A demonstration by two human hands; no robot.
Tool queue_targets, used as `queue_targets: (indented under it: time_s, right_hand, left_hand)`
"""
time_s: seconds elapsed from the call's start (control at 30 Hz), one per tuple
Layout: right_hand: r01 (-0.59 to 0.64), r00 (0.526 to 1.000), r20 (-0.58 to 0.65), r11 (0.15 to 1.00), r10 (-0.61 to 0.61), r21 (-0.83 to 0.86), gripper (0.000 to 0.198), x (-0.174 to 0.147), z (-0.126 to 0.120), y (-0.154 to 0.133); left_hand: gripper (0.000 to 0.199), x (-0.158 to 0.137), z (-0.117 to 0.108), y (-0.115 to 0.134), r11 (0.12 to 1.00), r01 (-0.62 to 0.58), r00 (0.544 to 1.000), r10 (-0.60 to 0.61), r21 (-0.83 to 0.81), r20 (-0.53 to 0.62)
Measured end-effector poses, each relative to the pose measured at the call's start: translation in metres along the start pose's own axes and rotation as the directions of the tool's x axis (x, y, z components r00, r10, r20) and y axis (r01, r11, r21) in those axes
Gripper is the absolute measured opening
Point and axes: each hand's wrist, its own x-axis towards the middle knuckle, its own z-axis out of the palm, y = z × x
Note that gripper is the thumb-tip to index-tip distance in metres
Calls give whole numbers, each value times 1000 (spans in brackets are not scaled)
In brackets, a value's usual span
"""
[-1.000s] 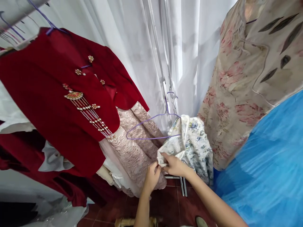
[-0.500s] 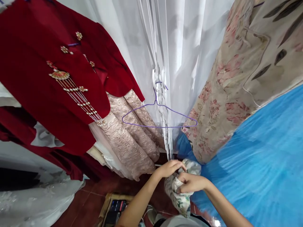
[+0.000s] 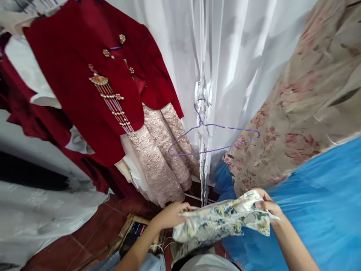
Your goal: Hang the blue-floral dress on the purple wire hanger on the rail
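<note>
A white floral-patterned garment [image 3: 220, 222] is stretched between my two hands, low in the view and close to my body. My left hand [image 3: 175, 215] grips one end of its upper edge, fingers closed round the cloth. At the other end, my right hand [image 3: 265, 203] pinches the cloth, and a pale strip pokes out beside the wrist. Beyond the garment hangs a bare purple wire hanger [image 3: 214, 150], its hook caught at the white stand's plastic rings [image 3: 203, 90]. Neither hand touches the hanger.
On the left hangs a red velvet jacket [image 3: 98, 98] with beaded brooches above a pink brocade skirt [image 3: 163, 158]. A floral dress [image 3: 270, 143] and blue tulle [image 3: 310, 210] fill the right. White curtain [image 3: 242, 49] hangs behind. An open box [image 3: 132, 233] sits on the tiled floor [image 3: 93, 226].
The bunched garment has been spread out sideways as my hands moved apart, left hand leftward and right hand rightward. The camera view has turned, and the hanger sits tilted.
</note>
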Motion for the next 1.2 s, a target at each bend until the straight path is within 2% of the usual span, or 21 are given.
queue_targets:
  time_s: [0.1,0.2,0.27,0.33,0.43,0.5,0.6,0.67,0.77,0.83,1.0,1.1,1.2]
  right_hand:
    - [-26,999,43,997,22,78,25,20,11,-14]
    - [102,992,76,994,-104,35,28,39,31,-29]
    - [154,984,94,988,-152,-14,30,47,46,-34]
    - [166,982,105,984,-158,-68,26,52,61,-34]
    - [239,971,37,964,-237,-118,20,54,78,-32]
    - [308,948,-35,941,-316,-139,38,58,85,-36]
    - [368,911,-100,898,-401,-242,71,72,87,-51]
    - [368,899,-87,847,-430,-384,77,88,85,-62]
    - [346,884,-67,744,-462,-572,64,108,85,-70]
    - [338,864,-93,706,-495,-623,52,114,90,-69]
    - [335,822,-134,660,-554,-672,38,108,111,-61]
    - [374,803,-101,630,-587,-681,31,106,120,-58]
    - [398,805,-77,631,-588,-666,33,103,123,-53]
  left_hand:
    - [30,-8,-47,6,996,-8,979,27,94,-202]
    - [25,-5,-98,0,967,14,938,75,253,-338]
    - [28,4,-131,-8,952,18,921,103,305,-375]
    - [40,17,-158,-14,956,-3,915,121,294,-385]
    - [52,37,-185,-14,962,-57,869,179,267,-461]
    - [52,47,-196,-9,952,-114,819,251,283,-516]
    - [46,54,-208,-3,911,-242,766,390,333,-511]
    - [41,58,-215,-1,881,-318,742,461,349,-487]
    - [32,71,-223,2,854,-408,706,519,322,-482]
    - [24,84,-227,10,848,-455,690,528,272,-494]
    - [19,107,-233,47,855,-497,699,496,149,-515]
    - [18,111,-238,62,846,-514,663,496,140,-561]
    - [16,105,-242,65,874,-477,642,417,92,-643]
